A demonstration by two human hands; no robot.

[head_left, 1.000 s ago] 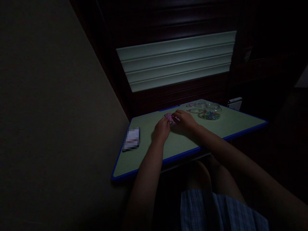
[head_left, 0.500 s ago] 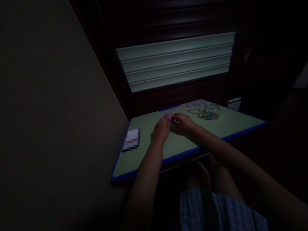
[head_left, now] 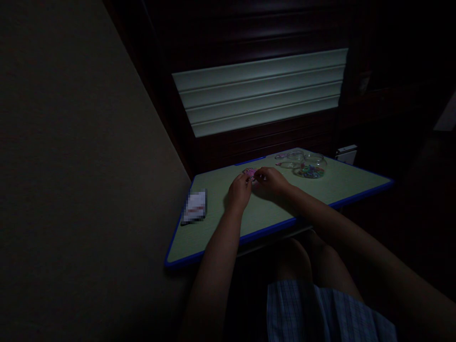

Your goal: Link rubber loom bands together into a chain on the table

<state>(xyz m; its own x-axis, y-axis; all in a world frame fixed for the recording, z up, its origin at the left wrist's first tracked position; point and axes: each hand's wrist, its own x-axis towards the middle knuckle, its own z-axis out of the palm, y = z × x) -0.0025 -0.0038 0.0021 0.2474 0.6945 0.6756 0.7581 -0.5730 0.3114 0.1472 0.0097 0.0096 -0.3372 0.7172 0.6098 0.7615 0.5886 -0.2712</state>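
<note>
The pale green surface [head_left: 217, 228] with blue edge carries everything; from its middle I give the directions. At about one to two o'clock stands a clear jar [head_left: 320, 161], partly filled with small coloured pieces [head_left: 311, 171]. The left hand [head_left: 239, 192] is at ten o'clock and the right hand [head_left: 273, 181] at twelve, both close around the pink bundle [head_left: 251, 174], which is at eleven o'clock on the surface. The fingers of both hands are bent toward it; whether they grip it or only touch it, I cannot tell (the room is quite dark).

I judge the bundle to be light, probably of many small parts, so it may shift or scatter if it is pushed. It seems best to hold it down softly at its near edge and to pinch one part with the fingertips. Its stiffness is not clear. It looks low, uneven and mostly pink, with some paler and greenish spots at the border.
</note>
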